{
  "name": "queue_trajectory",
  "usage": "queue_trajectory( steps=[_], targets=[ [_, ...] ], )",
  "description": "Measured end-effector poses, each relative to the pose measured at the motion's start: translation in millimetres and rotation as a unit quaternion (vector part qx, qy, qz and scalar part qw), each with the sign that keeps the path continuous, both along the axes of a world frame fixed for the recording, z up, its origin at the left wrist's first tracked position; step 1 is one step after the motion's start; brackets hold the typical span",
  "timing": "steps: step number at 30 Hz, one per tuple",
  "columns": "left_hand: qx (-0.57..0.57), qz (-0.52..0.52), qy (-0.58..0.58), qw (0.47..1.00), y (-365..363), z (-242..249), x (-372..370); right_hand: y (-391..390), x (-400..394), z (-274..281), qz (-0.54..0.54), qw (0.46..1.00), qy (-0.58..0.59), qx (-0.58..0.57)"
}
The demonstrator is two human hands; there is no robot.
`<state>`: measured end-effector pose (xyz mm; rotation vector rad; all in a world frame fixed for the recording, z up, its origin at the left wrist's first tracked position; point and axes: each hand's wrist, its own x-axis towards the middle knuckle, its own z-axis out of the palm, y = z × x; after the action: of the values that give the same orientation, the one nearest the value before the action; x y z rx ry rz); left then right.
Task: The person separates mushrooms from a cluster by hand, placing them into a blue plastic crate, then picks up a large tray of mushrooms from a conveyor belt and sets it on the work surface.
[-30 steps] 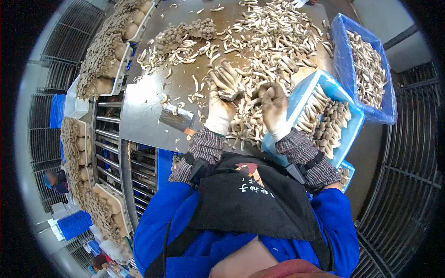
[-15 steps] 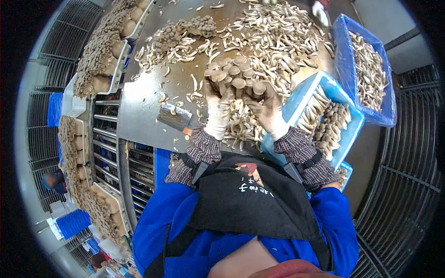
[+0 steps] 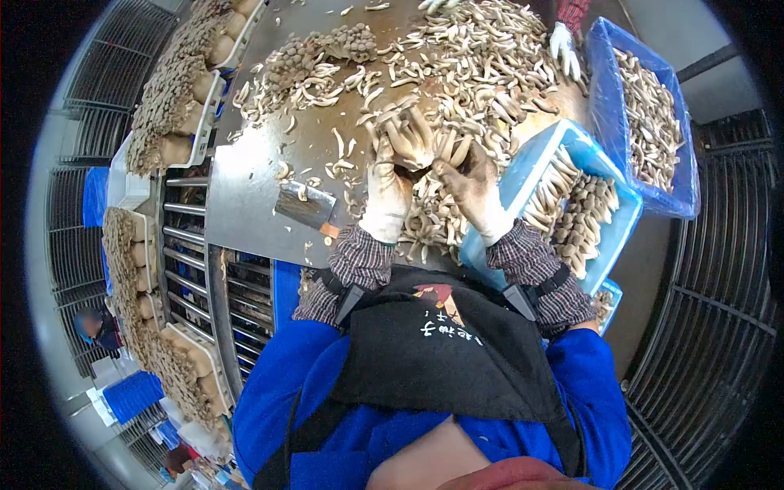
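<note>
A cluster of brown-capped mushrooms (image 3: pixel 408 137) is gripped in my left hand (image 3: pixel 387 194), its pale stems now turned toward me. My right hand (image 3: pixel 475 189), in the same kind of soiled white glove, is closed around several mushrooms (image 3: pixel 452 147) at the cluster's right side. Loose mushrooms (image 3: pixel 433 216) lie on the metal table (image 3: pixel 253 184) beneath and between both hands. Left of my left hand rests a cleaver (image 3: pixel 306 204) with a short wooden handle. A light-blue crate (image 3: pixel 510 192) beside my right wrist holds mushrooms laid in rows.
A blue lined crate (image 3: pixel 600 106) of loose mushrooms stands farther right. Another person's gloved hand (image 3: pixel 563 49) reaches over the big mushroom pile (image 3: pixel 490 61). Uncut clusters (image 3: pixel 347 45) sit at the back. Trays of mushroom blocks (image 3: pixel 184 122) line the roller conveyor (image 3: pixel 186 245) on the left.
My hands have tipped the cluster so that its stems show instead of the caps, and some mushrooms at right stand apart. The other person's hand has come farther into view.
</note>
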<state>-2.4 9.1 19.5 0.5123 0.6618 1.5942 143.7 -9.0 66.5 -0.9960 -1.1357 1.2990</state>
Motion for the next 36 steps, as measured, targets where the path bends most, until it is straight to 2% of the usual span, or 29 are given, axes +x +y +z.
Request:
queue_trajectory(
  steps=[2, 3, 4, 5, 6, 7, 8, 10, 11, 14, 16, 18, 19, 20, 22, 23, 24, 25, 26, 27, 30, 31, 32, 34, 35, 36],
  targets=[
    [-0.063, -0.029, -0.075, 0.995, 0, -6, -4, 9, 7, -8, 0.011, 0.996, 0.014, -0.085],
    [-0.089, -0.037, -0.105, 0.990, 2, -6, -5, 12, 6, -18, -0.003, 0.996, 0.046, -0.073],
    [-0.089, -0.036, -0.105, 0.990, 2, -6, -6, 13, 7, -25, -0.002, 0.996, 0.046, -0.074],
    [-0.099, -0.042, -0.156, 0.982, 3, -2, -6, 14, 9, -27, 0.008, 0.997, 0.028, -0.070],
    [-0.109, -0.048, -0.206, 0.971, 3, -1, -6, 14, 10, -28, 0.017, 0.998, 0.009, -0.066],
    [-0.110, -0.078, -0.206, 0.969, 1, -1, -9, 13, 12, -29, -0.002, 0.998, -0.041, -0.046],
    [-0.111, -0.078, -0.206, 0.969, -1, 6, -6, 13, 15, -32, -0.003, 0.998, -0.041, -0.047],
    [-0.093, -0.081, -0.317, 0.940, -5, 31, 3, 15, 24, -43, 0.038, 0.982, -0.187, 0.009],
    [-0.088, -0.076, -0.355, 0.928, -3, 35, 6, 18, 17, -42, 0.034, 0.990, -0.036, -0.132],
    [-0.039, -0.122, -0.295, 0.947, -8, 25, 2, 18, 15, -31, 0.090, 0.981, -0.078, -0.151],
    [-0.075, -0.126, -0.335, 0.931, -3, 12, -4, 21, 13, -34, 0.078, 0.981, -0.059, -0.169],
    [-0.062, -0.094, -0.272, 0.956, 1, 4, -7, 24, 14, -52, 0.041, 0.978, -0.083, -0.187],
    [-0.045, -0.077, -0.307, 0.948, 5, 3, -10, 27, 15, -59, 0.002, 0.973, -0.108, -0.203],
    [-0.060, -0.044, -0.284, 0.956, 8, 4, -12, 29, 17, -56, 0.002, 0.973, -0.108, -0.202],
    [-0.073, -0.084, -0.445, 0.889, 10, 2, -19, 32, 22, -49, 0.050, 0.959, -0.170, -0.222],
    [-0.079, -0.112, -0.425, 0.895, 12, 4, -18, 30, 18, -45, 0.066, 0.966, -0.124, -0.217],
    [-0.086, -0.140, -0.406, 0.899, 13, 6, -16, 32, 16, -59, 0.067, 0.966, -0.124, -0.219],
    [-0.060, -0.142, -0.275, 0.949, 8, -13, -17, 36, 12, -85, 0.073, 0.975, -0.122, -0.169],
    [-0.090, -0.140, -0.289, 0.943, 13, -8, -11, 39, 7, -83, 0.078, 0.983, -0.120, -0.118],
    [-0.090, -0.140, -0.289, 0.943, 16, -10, -10, 39, 10, -70, 0.139, 0.973, -0.113, -0.148],
    [-0.089, -0.115, -0.345, 0.927, 26, -25, -9, 48, 10, -77, 0.166, 0.978, -0.081, -0.099],
    [-0.105, -0.078, -0.292, 0.947, 34, -29, -12, 51, 12, -78, 0.157, 0.981, -0.088, -0.074],
    [-0.112, -0.088, -0.275, 0.951, 41, -29, -17, 56, 16, -77, 0.148, 0.973, -0.124, -0.127],
    [-0.089, -0.046, -0.279, 0.955, 49, -31, -25, 67, 23, -77, 0.128, 0.954, -0.237, -0.129],
    [-0.077, -0.040, -0.206, 0.975, 48, -29, -26, 69, 28, -55, 0.148, 0.917, -0.318, -0.188],
    [-0.077, -0.038, -0.205, 0.975, 46, -30, -25, 63, 21, -71, -0.003, 0.935, -0.351, -0.044]
  ],
)
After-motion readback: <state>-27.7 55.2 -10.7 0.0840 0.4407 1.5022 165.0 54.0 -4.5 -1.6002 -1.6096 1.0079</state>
